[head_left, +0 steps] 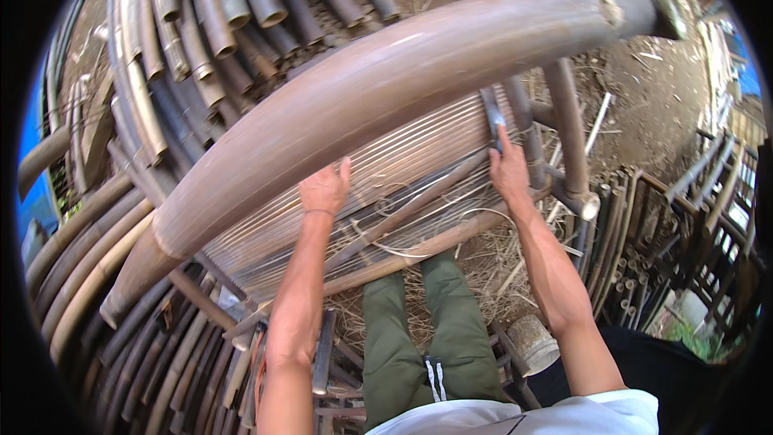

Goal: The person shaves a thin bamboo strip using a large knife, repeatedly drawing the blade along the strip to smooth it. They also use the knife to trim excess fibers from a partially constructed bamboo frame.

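A bamboo bench or seat frame spans the view, with a thick bamboo pole [386, 72] arching across it and a surface of thin bamboo slats [419, 141] below. My left hand [324, 188] lies on the slats beneath the pole, thumb stretched apart; the pole covers part of its fingers. Closed round a knife [493, 108] is my right hand [509, 167], by the right end of the slats, blade directed away from me. A bamboo strip lies diagonally over the slats, and thin curled shavings [394, 201] rest between my hands.
Cut bamboo poles [217, 8] are heaped at far left, with more stacked at left [88, 258] and right [620, 234]. Shavings [515, 250] litter the ground around my legs. A pale cylindrical container [533, 345] stands near my right leg.
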{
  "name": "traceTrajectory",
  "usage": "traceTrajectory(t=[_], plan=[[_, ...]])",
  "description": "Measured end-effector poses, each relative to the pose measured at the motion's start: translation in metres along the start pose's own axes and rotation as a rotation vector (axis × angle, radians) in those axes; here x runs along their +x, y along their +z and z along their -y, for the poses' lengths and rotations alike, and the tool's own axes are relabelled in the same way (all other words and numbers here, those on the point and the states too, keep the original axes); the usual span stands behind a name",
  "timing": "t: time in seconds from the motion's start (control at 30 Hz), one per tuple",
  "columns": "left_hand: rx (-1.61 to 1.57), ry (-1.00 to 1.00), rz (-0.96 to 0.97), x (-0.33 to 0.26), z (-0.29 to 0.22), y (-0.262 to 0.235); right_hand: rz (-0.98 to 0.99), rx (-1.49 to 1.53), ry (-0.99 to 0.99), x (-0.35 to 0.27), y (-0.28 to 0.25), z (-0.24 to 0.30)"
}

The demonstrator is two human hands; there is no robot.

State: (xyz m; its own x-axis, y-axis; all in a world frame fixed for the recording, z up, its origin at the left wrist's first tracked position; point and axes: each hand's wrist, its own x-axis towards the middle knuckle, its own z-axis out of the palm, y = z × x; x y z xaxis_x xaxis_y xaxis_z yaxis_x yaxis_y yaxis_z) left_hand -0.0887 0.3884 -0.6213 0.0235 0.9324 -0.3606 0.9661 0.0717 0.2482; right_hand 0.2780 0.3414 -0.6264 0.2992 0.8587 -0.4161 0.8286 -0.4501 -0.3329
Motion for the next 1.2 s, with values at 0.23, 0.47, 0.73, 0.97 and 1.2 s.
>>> traceTrajectory(t=[0.23, 0.47, 0.73, 0.97, 1.2], plan=[[0.108, -0.206, 0.213, -0.028, 0.070, 0.004, 0.070, -0.179, 0.042, -0.001, -0.020, 0.024], [-0.036, -0.095, 0.303, -0.003, 0.081, -0.011, 0.016, -0.226, -0.114, 0.006, -0.029, 0.004], [-0.046, -0.582, -0.039, -0.040, 0.155, 0.019, 0.032, -0.143, -0.193, 0.000, -0.022, -0.011], [0.169, -0.458, 0.054, -0.087, 0.279, -0.012, 0.075, -0.063, -0.208, 0.002, -0.007, -0.005], [0.278, -0.374, 0.116, -0.093, 0.341, -0.002, 0.013, -0.143, -0.291, -0.001, 0.004, -0.007]])
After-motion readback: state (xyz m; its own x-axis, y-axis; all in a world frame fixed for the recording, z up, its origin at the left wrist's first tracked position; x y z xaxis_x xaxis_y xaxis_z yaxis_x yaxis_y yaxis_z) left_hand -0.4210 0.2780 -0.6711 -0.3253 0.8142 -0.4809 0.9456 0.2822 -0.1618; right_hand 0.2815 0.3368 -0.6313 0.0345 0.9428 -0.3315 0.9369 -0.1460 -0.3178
